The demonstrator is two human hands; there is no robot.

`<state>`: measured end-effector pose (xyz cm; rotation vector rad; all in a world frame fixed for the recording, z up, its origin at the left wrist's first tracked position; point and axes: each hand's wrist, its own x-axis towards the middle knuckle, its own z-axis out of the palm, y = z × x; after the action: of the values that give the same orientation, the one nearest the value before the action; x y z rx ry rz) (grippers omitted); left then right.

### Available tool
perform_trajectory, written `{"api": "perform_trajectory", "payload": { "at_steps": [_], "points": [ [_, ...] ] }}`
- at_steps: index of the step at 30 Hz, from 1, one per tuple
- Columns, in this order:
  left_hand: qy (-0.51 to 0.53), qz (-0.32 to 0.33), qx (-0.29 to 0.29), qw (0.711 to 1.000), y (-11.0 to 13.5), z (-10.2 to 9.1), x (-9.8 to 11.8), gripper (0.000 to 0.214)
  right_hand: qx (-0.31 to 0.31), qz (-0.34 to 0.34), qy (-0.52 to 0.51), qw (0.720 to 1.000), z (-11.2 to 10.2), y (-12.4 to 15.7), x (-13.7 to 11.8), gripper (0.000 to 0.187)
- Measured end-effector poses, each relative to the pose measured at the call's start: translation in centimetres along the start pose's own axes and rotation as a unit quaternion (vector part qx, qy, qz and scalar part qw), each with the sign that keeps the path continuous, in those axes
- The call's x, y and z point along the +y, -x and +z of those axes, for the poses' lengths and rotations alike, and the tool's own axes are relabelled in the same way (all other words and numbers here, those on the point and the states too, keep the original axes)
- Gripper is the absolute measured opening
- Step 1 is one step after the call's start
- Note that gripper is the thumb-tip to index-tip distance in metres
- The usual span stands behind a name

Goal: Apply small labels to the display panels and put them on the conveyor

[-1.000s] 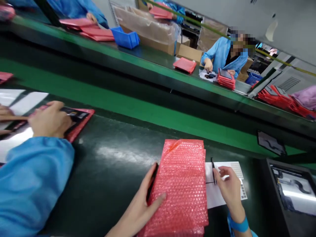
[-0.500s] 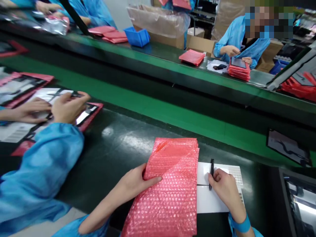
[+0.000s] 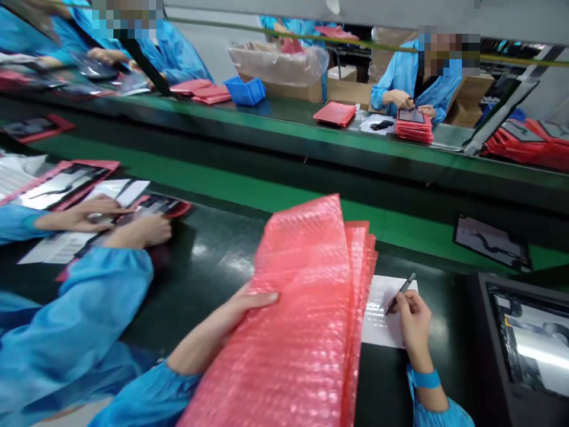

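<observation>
My left hand [image 3: 251,303] is closed on a stack of red bubble-wrap bags [image 3: 302,314], its thumb lying over the top bag. The stack is lifted and tilted, and its bags fan apart along the right side. My right hand [image 3: 415,326] pinches a pair of black tweezers [image 3: 405,287], which slants with its tips down at a white sheet [image 3: 382,332]. Part of that sheet is hidden behind the bags. A blue band circles my right wrist.
At right stands a black tray [image 3: 484,332] holding flat panels. Beyond it a panel [image 3: 491,240] lies on the green belt [image 3: 222,193]. A co-worker's hands [image 3: 137,228] work close by at left. Across the line, another person handles stacked red bags [image 3: 413,131].
My left hand has raised and tilted the bags, whose edges now spread apart. The tweezers have turned from upright to a slant. The white sheet shows less and sits differently. The view has shifted.
</observation>
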<state>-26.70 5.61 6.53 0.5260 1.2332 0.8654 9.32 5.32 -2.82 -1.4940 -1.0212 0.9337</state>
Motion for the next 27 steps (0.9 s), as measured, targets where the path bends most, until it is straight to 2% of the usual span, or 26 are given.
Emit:
{"api": "perform_trajectory", "payload": {
  "at_steps": [2, 4, 9, 12, 16, 21, 23, 25, 26, 27],
  "points": [
    [-0.002, -0.021, -0.035, 0.999, -1.5, 1.2, -0.9, 0.080, 0.020, 0.000, -0.014, 1.000, 1.2, 0.2, 0.1, 0.043],
    [-0.011, -0.028, -0.054, 0.998, -3.2, 1.5, -1.5, 0.081, 0.030, 0.003, -0.027, 0.999, 2.2, 0.2, 0.1, 0.044],
    [-0.020, -0.033, -0.085, 0.996, -6.0, -0.5, -1.6, 0.075, 0.051, 0.007, -0.051, 0.997, 4.3, -0.2, 0.1, 0.046],
    [-0.029, -0.051, -0.113, 0.992, -6.7, -0.8, -2.0, 0.067, 0.060, 0.010, -0.064, 0.996, 4.9, -0.8, 0.2, 0.046],
    [-0.075, -0.008, -0.134, 0.988, -6.9, 0.0, -3.2, 0.078, 0.080, 0.014, -0.090, 0.993, 3.9, -1.5, 0.1, 0.045],
    [-0.200, 0.074, -0.100, 0.972, -5.9, -0.6, -3.6, 0.092, 0.103, 0.020, -0.096, 0.990, 0.9, -1.9, -0.9, 0.039],
    [-0.299, 0.143, -0.023, 0.943, -4.8, -1.2, -3.1, 0.100, 0.102, 0.021, -0.091, 0.990, -0.3, -1.8, -1.5, 0.040],
    [-0.403, 0.259, 0.090, 0.873, -3.4, -1.2, -2.4, 0.092, 0.094, 0.026, -0.080, 0.992, -1.4, -1.3, -2.0, 0.048],
    [-0.442, 0.318, 0.121, 0.830, -2.5, -0.8, -2.0, 0.080, 0.089, 0.032, -0.070, 0.993, -1.9, -0.9, -2.2, 0.052],
    [-0.470, 0.369, 0.116, 0.794, -1.7, -0.1, -1.7, 0.065, 0.083, 0.038, -0.057, 0.994, -2.4, -0.5, -2.3, 0.054]
  ]
}}
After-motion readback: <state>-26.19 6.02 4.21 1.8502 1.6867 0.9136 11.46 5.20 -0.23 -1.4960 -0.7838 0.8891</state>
